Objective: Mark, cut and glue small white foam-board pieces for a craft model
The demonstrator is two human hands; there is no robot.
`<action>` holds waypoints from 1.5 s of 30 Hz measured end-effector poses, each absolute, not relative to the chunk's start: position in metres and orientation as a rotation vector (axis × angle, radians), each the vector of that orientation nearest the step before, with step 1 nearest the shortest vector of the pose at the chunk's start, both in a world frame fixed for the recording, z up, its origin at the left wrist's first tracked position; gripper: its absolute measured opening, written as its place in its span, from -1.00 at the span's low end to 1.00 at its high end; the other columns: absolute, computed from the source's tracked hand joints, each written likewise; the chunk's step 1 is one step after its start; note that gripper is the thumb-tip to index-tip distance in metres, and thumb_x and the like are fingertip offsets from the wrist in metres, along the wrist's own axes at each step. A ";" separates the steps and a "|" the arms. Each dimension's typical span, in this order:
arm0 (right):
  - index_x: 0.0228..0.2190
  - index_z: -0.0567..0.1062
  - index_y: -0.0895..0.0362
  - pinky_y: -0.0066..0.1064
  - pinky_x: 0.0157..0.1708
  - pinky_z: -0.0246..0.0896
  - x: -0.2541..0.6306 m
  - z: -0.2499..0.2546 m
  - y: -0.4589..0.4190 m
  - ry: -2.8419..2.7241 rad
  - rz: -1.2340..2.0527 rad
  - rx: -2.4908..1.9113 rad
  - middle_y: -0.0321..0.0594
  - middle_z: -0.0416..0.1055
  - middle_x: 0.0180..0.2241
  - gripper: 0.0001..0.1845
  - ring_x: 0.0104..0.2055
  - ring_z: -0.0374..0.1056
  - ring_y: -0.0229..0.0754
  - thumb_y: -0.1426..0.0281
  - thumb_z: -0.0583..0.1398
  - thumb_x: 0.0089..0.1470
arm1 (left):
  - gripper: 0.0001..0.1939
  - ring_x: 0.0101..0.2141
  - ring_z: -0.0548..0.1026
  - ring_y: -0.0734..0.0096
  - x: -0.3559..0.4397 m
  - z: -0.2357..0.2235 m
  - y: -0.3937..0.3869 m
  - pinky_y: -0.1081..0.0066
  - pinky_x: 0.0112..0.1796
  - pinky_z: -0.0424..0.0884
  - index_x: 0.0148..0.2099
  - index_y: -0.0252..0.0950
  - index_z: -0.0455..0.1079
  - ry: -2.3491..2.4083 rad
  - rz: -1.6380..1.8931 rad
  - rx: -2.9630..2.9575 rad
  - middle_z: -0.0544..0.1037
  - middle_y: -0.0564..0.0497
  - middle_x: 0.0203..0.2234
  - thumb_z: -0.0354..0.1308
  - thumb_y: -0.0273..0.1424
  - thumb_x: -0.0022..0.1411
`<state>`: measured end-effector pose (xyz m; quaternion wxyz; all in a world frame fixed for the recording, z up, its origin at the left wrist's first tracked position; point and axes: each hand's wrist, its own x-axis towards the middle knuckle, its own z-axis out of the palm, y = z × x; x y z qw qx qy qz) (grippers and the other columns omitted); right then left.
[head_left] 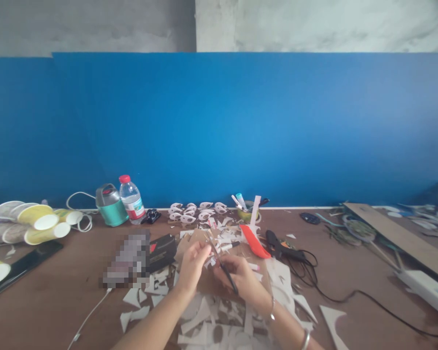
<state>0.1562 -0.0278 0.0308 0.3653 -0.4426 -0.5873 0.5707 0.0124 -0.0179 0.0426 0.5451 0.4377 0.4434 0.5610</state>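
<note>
Pinching a small white paper piece [209, 253] between thumb and fingers, the left hand [194, 262] holds it just left of the scissors [222, 265]. The right hand [243, 279] is wrapped around the scissor handles, blades running up-left toward the paper, nearly touching. Offcuts [204, 316] litter the brown table [350, 291]. Behind, a small green bowl [246, 214] holds markers [240, 200].

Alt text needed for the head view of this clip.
Two bare hands meet over white paper scraps on a brown table: the right hand holds black scissors, the left hand pinches a small white piece. Behind stand a water bottle and a blue wall.
</note>
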 end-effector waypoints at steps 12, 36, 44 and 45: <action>-0.39 0.47 0.15 -0.54 -0.59 0.13 0.167 0.044 -0.028 -1.505 1.662 -1.139 -0.39 0.36 -0.61 -0.81 -0.61 0.23 -0.35 0.32 0.25 -0.10 | -0.80 -0.47 0.39 0.44 0.008 0.035 -0.006 0.46 -0.36 0.27 -0.51 -0.30 0.35 1.036 1.511 0.839 0.44 0.08 -0.59 0.27 -0.31 -0.06; -0.37 0.44 0.20 -0.53 -0.61 0.08 0.149 0.020 -0.028 -1.468 1.451 -1.000 -0.36 0.33 -0.55 -0.74 -0.62 0.19 -0.37 0.25 0.28 -0.03 | -0.81 -0.29 0.58 0.22 0.032 0.047 -0.034 0.36 -0.27 0.41 -0.38 -0.28 0.35 0.788 1.375 0.515 0.62 -0.02 -0.39 0.30 -0.38 -0.04; -0.41 0.39 0.18 -0.53 -0.61 0.06 0.150 0.019 -0.031 -1.500 1.442 -0.976 -0.38 0.29 -0.58 -0.72 -0.60 0.18 -0.36 0.21 0.26 0.00 | -0.83 -0.24 0.59 0.17 0.032 0.048 -0.034 0.30 -0.19 0.41 -0.40 -0.28 0.37 0.765 1.383 0.493 0.63 -0.04 -0.38 0.30 -0.40 -0.05; -0.41 0.39 0.18 -0.53 -0.61 0.06 0.149 0.018 -0.031 -1.496 1.439 -0.974 -0.38 0.29 -0.57 -0.72 -0.60 0.18 -0.36 0.22 0.27 -0.01 | -0.84 -0.22 0.58 0.17 0.033 0.048 -0.034 0.30 -0.17 0.41 -0.40 -0.29 0.37 0.761 1.382 0.496 0.63 -0.04 -0.37 0.30 -0.40 -0.05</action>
